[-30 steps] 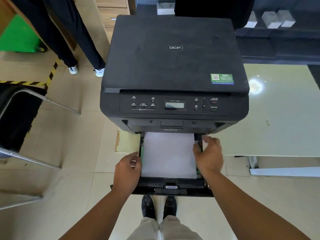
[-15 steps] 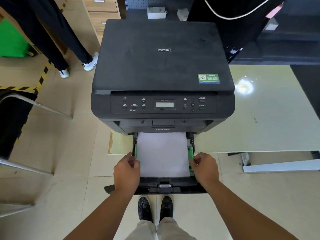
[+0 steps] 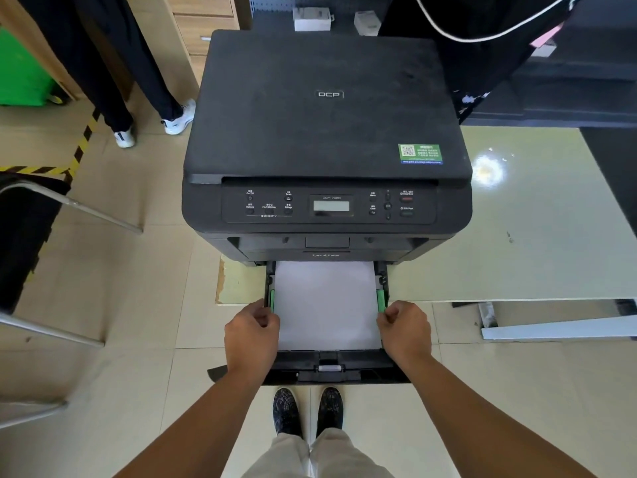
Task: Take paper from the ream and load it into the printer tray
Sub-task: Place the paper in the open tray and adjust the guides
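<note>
Black printer (image 3: 327,132) at the counter's (image 3: 517,236) left front corner, paper tray (image 3: 331,369) pulled out past the counter's front edge over the floor, white paper (image 3: 325,305) lying flat inside between two green side guides (image 3: 380,300). Left hand (image 3: 251,336) at the tray's left wall, grip pinched together on the left guide's near end; right hand (image 3: 405,331) at the right wall, grip pinched likewise on the right guide. Dark shoes (image 3: 306,410) on the tiled floor below the tray; ream not visible.
</note>
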### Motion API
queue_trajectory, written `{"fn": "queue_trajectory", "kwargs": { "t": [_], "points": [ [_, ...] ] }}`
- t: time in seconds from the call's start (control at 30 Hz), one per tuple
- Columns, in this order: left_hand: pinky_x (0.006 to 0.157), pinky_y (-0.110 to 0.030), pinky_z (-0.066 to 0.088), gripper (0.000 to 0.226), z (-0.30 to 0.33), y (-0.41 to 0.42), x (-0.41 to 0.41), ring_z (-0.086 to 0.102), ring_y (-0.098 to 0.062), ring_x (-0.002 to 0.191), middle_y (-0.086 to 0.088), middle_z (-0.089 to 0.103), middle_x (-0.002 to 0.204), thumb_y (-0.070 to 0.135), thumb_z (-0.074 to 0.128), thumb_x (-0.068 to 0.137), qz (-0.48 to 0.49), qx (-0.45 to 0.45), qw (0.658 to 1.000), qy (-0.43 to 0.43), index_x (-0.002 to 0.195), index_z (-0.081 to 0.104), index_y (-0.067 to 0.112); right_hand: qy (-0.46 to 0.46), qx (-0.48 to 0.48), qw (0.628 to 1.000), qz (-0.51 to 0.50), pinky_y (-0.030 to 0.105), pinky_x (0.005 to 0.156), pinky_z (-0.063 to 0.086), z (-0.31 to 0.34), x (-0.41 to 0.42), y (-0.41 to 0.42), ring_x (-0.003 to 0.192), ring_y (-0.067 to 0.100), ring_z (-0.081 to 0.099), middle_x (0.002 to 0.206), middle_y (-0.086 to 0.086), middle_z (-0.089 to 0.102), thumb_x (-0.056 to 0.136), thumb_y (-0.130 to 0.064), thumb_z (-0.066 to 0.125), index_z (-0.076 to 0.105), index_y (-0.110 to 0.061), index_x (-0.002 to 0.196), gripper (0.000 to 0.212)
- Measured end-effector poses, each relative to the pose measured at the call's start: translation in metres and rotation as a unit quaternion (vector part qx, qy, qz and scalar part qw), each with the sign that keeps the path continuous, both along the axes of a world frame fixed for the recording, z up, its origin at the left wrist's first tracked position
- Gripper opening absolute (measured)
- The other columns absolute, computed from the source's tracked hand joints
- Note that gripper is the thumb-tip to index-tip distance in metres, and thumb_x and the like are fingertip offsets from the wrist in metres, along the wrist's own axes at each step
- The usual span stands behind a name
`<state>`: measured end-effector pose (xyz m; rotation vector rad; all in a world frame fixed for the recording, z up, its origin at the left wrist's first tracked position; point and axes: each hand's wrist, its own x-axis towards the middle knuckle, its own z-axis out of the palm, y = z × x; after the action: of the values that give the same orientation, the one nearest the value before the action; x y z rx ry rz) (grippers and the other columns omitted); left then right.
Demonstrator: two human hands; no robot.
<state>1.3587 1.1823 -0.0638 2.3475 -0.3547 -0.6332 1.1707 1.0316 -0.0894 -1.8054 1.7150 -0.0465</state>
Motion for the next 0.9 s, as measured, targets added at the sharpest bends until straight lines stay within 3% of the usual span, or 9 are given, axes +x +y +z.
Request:
{"fn": "queue_trajectory", "kwargs": {
  "t": [0.07,0.17,0.3,0.5,0.57,0.63,0.7,0.8,0.9],
  "points": [
    [0.058,-0.009,0.034,0.025,0.001,0.002,0.0,0.059,-0.014,0.072,0.0,0.069,0.083,0.012,0.059,0.089,-0.021,0.005,1.0,-0.009,0.11,0.071,0.008,0.001,-0.002,1.0,0.006,0.029,0.062,0.052,-0.001,-0.001,0.0,0.065,0.025,0.066,0.071,0.006,0.071,0.089,-0.016,0.069,0.069,-0.01,0.076,0.014],
    [0.064,-0.02,0.041,0.021,0.002,0.004,0.001,0.061,-0.017,0.073,0.001,0.068,0.081,0.011,0.059,0.089,-0.044,0.01,0.999,-0.02,0.103,0.073,0.009,0.005,-0.004,1.0,0.014,0.027,0.059,0.048,-0.001,-0.001,-0.001,0.063,0.023,0.064,0.071,0.006,0.07,0.09,-0.016,0.069,0.068,-0.009,0.076,0.015],
    [0.073,-0.022,0.045,0.03,0.0,0.0,0.004,0.065,-0.017,0.079,-0.001,0.075,0.093,0.018,0.059,0.088,-0.024,0.006,1.0,0.005,0.114,0.072,0.011,0.007,0.0,1.0,0.007,0.022,0.051,0.036,0.0,0.002,0.001,0.062,0.021,0.06,0.071,0.003,0.067,0.09,-0.014,0.067,0.068,-0.009,0.076,0.015],
    [0.061,-0.006,0.034,0.029,0.001,0.005,0.002,0.061,-0.01,0.076,0.003,0.072,0.088,0.017,0.058,0.09,-0.033,-0.001,0.999,0.009,0.114,0.071,0.012,0.005,-0.014,1.0,0.013,0.027,0.058,0.045,-0.006,-0.002,0.002,0.063,0.024,0.063,0.068,0.003,0.067,0.09,-0.016,0.069,0.068,-0.01,0.075,0.016],
    [0.061,-0.008,0.036,0.023,0.003,0.007,0.002,0.065,-0.016,0.079,0.008,0.068,0.079,0.014,0.057,0.089,-0.055,-0.006,0.998,0.012,0.104,0.074,0.014,-0.001,-0.006,1.0,0.026,0.033,0.061,0.054,-0.006,-0.004,0.0,0.067,0.026,0.066,0.072,0.005,0.07,0.09,-0.019,0.069,0.069,-0.01,0.078,0.015],
    [0.063,-0.009,0.038,0.023,0.009,0.011,0.001,0.063,-0.012,0.076,0.009,0.065,0.081,0.011,0.056,0.089,-0.079,-0.012,0.997,0.009,0.106,0.072,0.012,-0.012,-0.005,0.999,0.041,0.039,0.069,0.058,-0.003,-0.007,0.001,0.075,0.027,0.067,0.081,0.008,0.072,0.092,-0.021,0.067,0.07,-0.008,0.087,0.015],
    [0.069,-0.017,0.044,0.023,0.014,0.022,-0.004,0.057,-0.009,0.076,0.009,0.063,0.088,0.011,0.056,0.091,-0.126,-0.019,0.99,-0.054,0.111,0.069,0.011,-0.027,-0.076,0.994,0.078,0.039,0.075,0.056,0.004,-0.014,0.01,0.087,0.025,0.063,0.093,0.008,0.07,0.093,-0.022,0.065,0.07,-0.007,0.099,0.017],
    [0.078,-0.023,0.049,0.026,0.02,0.049,-0.023,0.057,-0.006,0.092,0.011,0.064,0.101,0.018,0.06,0.091,-0.234,-0.04,0.958,-0.162,0.117,0.064,0.02,-0.087,-0.21,0.953,0.203,0.031,0.077,0.052,0.023,-0.027,0.046,0.085,0.016,0.056,0.091,-0.001,0.064,0.093,-0.018,0.062,0.067,-0.013,0.102,0.011],
    [0.074,-0.021,0.048,0.016,0.024,0.075,-0.049,0.056,-0.005,0.085,0.011,0.064,0.092,0.021,0.061,0.088,-0.369,-0.078,0.904,-0.2,0.103,0.067,0.023,-0.132,-0.239,0.87,0.411,0.031,0.062,0.045,0.03,-0.043,0.095,0.067,0.018,0.05,0.073,-0.001,0.057,0.09,-0.016,0.061,0.064,-0.014,0.08,0.011]
  ]
}}
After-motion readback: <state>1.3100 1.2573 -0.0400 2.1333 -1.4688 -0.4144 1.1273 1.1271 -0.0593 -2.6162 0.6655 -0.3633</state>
